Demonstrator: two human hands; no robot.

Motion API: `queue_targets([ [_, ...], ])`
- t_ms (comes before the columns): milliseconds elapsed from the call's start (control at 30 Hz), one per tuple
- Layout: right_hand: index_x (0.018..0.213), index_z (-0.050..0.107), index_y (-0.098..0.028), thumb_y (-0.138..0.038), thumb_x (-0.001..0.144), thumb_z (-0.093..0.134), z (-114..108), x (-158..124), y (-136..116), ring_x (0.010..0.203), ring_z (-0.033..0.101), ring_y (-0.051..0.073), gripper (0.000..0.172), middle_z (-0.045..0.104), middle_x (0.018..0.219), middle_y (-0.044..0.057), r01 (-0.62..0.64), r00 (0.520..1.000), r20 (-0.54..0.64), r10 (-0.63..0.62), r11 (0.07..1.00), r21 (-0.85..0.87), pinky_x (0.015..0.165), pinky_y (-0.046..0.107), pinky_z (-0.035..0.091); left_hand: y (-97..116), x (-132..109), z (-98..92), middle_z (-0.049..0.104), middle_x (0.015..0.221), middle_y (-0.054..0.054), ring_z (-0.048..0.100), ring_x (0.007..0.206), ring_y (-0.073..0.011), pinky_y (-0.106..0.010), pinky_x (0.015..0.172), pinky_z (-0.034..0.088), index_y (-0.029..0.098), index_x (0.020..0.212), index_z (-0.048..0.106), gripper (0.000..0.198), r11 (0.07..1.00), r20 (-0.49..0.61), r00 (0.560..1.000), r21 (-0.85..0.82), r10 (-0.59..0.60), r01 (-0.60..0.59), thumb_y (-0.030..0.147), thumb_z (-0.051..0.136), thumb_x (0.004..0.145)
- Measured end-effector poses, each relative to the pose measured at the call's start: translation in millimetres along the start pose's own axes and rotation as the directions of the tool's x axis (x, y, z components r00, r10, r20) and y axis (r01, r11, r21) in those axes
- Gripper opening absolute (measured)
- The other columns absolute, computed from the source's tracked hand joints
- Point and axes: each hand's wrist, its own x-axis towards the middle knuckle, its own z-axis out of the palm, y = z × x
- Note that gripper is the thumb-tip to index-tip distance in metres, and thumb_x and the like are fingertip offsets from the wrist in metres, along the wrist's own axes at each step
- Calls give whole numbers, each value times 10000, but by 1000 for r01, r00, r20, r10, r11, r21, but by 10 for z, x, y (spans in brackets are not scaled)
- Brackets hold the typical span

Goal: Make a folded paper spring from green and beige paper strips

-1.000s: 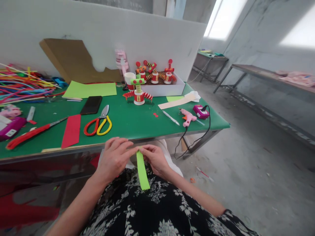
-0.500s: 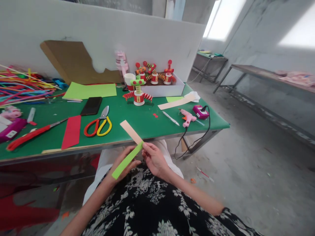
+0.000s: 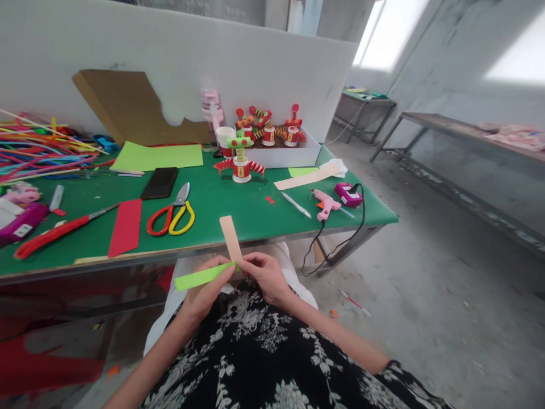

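Observation:
A light green paper strip (image 3: 200,277) and a peach paper strip (image 3: 230,237) meet at an angle over my lap. My left hand (image 3: 210,284) pinches the green strip near the joined ends, its thumb on top. At the same corner, my right hand (image 3: 266,275) is closed on the end of the peach strip. Green points to the left, while peach points up toward the table edge. Fingertips hide part of the joint.
On the green table (image 3: 204,199) lie scissors (image 3: 181,207), red paper (image 3: 125,227), a phone (image 3: 159,183), a pen (image 3: 297,204) and a pink glue gun (image 3: 327,204). A paper figure (image 3: 241,165) stands before a white box (image 3: 285,157) of similar figures.
The two strips have turned, the green one now lying flatter and the peach one more upright. My left hand has closed in on the joint from below the green strip.

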Motion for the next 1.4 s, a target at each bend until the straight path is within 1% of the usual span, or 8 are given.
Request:
queue_targets([
  [333,633,681,-175,-432,400,933,-11,36,90,514,526,72,429,633,571,-47,-162,984,87,155,983,91,568,222,417,40,-4,47,556,524,18,478,545,-126,-234,528,369,193,526,606,337,1000,-1,1000,-30,-8,8,464,739,675],
  [500,645,700,-173,-417,454,910,-15,47,60,529,512,73,374,657,616,-34,-62,998,-9,63,997,54,562,225,426,-3,85,-27,571,567,24,507,511,-132,-253,508,418,185,657,627,346,1000,-110,994,-4,-11,10,521,704,686],
  [633,655,703,-188,-382,486,891,-48,73,74,559,520,83,318,659,659,-30,-15,992,-123,25,996,83,579,233,444,58,126,-219,607,780,16,545,658,-140,-279,658,465,205,875,631,291,993,-424,899,93,109,-76,461,676,745],
  [700,658,700,-190,-373,502,881,-56,76,97,562,523,84,301,651,657,-30,-18,993,-119,27,997,76,586,237,448,163,93,-303,622,876,-10,570,804,-169,-316,806,464,215,894,663,216,941,-477,826,293,300,-172,398,673,779],
  [800,666,693,-193,-384,520,873,-41,69,132,536,517,79,300,650,654,-31,-19,996,-83,22,999,38,586,246,452,336,31,-326,669,888,-49,583,902,-216,-370,883,445,221,874,722,190,674,-204,771,648,603,-355,361,594,874],
  [933,663,682,-195,-405,526,865,-18,45,130,529,538,94,310,645,624,-36,3,1000,-18,-3,999,-36,588,259,472,416,34,-225,735,869,-48,608,886,-235,-387,812,438,251,833,746,295,516,165,837,721,521,-463,377,500,935],
  [1200,671,684,-196,-436,517,865,-26,0,64,531,585,111,337,666,608,-40,-13,999,50,17,996,-87,605,269,504,292,145,-212,753,911,-33,663,920,-243,-348,807,492,253,826,745,244,779,135,964,569,229,-264,468,635,789],
  [1400,658,698,-185,-453,499,865,6,10,87,508,590,102,353,665,561,-41,-50,996,72,55,996,-70,586,252,493,242,128,-210,732,788,-13,652,807,-214,-333,759,500,252,654,721,234,808,129,952,503,278,-305,439,655,779],
])
